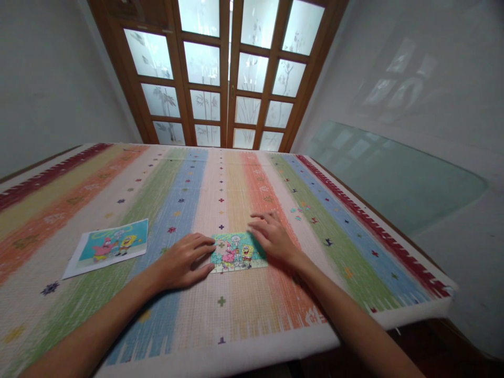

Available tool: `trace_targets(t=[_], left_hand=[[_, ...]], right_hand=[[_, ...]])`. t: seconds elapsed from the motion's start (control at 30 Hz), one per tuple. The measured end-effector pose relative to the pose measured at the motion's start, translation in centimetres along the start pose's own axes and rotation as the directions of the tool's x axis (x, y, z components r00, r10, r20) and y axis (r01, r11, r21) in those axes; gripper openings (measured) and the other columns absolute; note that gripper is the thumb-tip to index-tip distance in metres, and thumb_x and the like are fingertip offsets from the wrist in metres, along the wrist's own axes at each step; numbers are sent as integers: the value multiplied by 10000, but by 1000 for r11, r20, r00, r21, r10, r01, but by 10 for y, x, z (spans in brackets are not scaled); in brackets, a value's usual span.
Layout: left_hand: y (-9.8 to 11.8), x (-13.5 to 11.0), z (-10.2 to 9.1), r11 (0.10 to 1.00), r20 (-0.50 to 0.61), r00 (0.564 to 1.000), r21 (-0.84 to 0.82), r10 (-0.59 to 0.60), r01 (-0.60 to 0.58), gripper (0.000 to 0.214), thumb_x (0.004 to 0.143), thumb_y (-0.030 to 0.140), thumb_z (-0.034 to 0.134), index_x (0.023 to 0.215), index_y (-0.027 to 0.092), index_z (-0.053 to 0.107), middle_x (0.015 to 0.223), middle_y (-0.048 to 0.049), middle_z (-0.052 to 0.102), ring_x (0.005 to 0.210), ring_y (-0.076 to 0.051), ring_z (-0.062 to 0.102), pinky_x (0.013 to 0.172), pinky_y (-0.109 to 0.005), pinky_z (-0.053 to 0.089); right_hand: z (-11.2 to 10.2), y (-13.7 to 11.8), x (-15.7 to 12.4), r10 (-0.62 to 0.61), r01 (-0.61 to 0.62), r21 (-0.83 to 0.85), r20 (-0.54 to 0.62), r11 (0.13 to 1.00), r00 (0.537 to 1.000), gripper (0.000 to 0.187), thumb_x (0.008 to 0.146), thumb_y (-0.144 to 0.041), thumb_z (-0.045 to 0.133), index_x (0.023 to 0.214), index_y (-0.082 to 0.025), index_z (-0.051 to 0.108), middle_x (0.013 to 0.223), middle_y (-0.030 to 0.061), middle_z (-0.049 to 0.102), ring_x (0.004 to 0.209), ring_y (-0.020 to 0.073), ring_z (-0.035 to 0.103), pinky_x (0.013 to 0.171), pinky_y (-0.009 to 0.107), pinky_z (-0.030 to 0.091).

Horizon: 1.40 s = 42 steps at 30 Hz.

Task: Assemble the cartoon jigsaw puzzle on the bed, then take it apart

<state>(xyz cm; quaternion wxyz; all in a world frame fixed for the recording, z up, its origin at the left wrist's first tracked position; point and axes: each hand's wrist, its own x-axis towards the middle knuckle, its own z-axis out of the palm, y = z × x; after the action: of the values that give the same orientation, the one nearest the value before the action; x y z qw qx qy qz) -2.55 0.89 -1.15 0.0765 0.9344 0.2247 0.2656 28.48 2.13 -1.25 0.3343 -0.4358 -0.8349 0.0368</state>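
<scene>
A small jigsaw puzzle (239, 253) of cartoon figures lies flat on the cloth, mostly assembled, with a gap in its upper left where the cloth shows through. My left hand (188, 260) rests at the puzzle's left edge, thumb and fingers apart, the fingertips touching the edge. Over the puzzle's upper right corner is my right hand (272, 239), its fingers extended and spread; nothing shows in them. Whether it touches the puzzle I cannot tell. Several loose puzzle pieces (298, 211) lie beyond it to the right.
A printed reference picture (112, 245) of the same figures lies to the left. The striped tablecloth (252, 302) covers the large table. Wooden doors with frosted panes (205, 105) stand behind, and a glass panel (394, 168) leans along the right wall.
</scene>
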Motion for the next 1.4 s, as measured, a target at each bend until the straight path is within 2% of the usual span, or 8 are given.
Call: trace_targets(t=[0.17, 0.4, 0.5, 0.63, 0.83, 1.07, 1.27, 1.4], left_hand=[[0, 0, 0, 1000, 6, 1000, 2, 5, -5, 270, 983, 305, 573, 1228, 204, 628, 1184, -111, 678, 1083, -278, 643, 947, -478, 551], [-2, -1, 0, 1000, 8, 1000, 12, 2, -3, 284, 976, 325, 590, 1234, 217, 639, 1191, -109, 680, 1080, -282, 643, 946, -485, 554], [-2, -1, 0, 1000, 11, 1000, 17, 11, -11, 280, 985, 326, 579, 1230, 204, 634, 1189, -115, 679, 1075, -285, 644, 936, -490, 555], [-2, -1, 1, 1000, -2, 1000, 17, 20, -19, 264, 990, 299, 567, 1225, 198, 631, 1176, -115, 683, 1069, -280, 650, 934, -479, 554], [0, 1, 0, 1000, -11, 1000, 21, 12, -12, 242, 993, 266, 551, 1209, 203, 640, 1170, -108, 689, 1069, -266, 652, 947, -462, 550], [-1, 0, 1, 1000, -10, 1000, 22, 8, -7, 245, 994, 259, 554, 1221, 209, 630, 1172, -103, 688, 1072, -268, 651, 949, -461, 549], [0, 1, 1, 999, -5, 1000, 30, 13, -13, 239, 1002, 267, 545, 1219, 204, 622, 1173, -107, 684, 1068, -272, 650, 932, -468, 555], [1, 1, 0, 1000, 2, 1000, 26, 7, -7, 235, 1006, 266, 543, 1221, 208, 618, 1175, -107, 683, 1070, -268, 648, 933, -467, 552]], right_hand=[[-22, 52, -3, 209, -237, -228, -141, 944, 968, 203, 905, -186, 582, 949, -187, 780, 1179, 156, 674, 1068, 327, 541, 950, 530, 444], [-66, 101, -21, 510, -535, -494, -198, 685, 837, 340, 827, -116, 531, 1026, -137, 805, 1168, 205, 672, 1078, 369, 540, 907, 517, 445], [-74, 111, -29, 573, -567, -522, -171, 638, 802, 308, 813, -139, 567, 995, -152, 816, 1087, 201, 690, 1023, 359, 571, 888, 497, 450], [-74, 116, -32, 596, -542, -528, -82, 654, 799, 233, 824, -277, 641, 959, -214, 820, 1088, 173, 711, 1013, 347, 608, 883, 469, 458], [-77, 112, -26, 567, -522, -369, 18, 769, 823, 137, 775, -276, 660, 771, -207, 778, 962, 145, 743, 958, 311, 651, 885, 422, 468], [-74, 95, -16, 579, -556, -186, 101, 810, 809, 139, 799, -284, 643, 743, -186, 723, 735, 81, 734, 673, 208, 654, 646, 310, 479], [-49, 53, -1, 474, -555, 323, 300, 767, 828, 174, 827, -344, 644, 754, -194, 693, 705, 65, 728, 593, 175, 633, 568, 290, 490], [-24, 22, 3, 347, -454, 426, 308, 782, 886, 124, 831, -301, 681, 774, -190, 690, 726, 60, 721, 622, 164, 630, 588, 289, 499]])
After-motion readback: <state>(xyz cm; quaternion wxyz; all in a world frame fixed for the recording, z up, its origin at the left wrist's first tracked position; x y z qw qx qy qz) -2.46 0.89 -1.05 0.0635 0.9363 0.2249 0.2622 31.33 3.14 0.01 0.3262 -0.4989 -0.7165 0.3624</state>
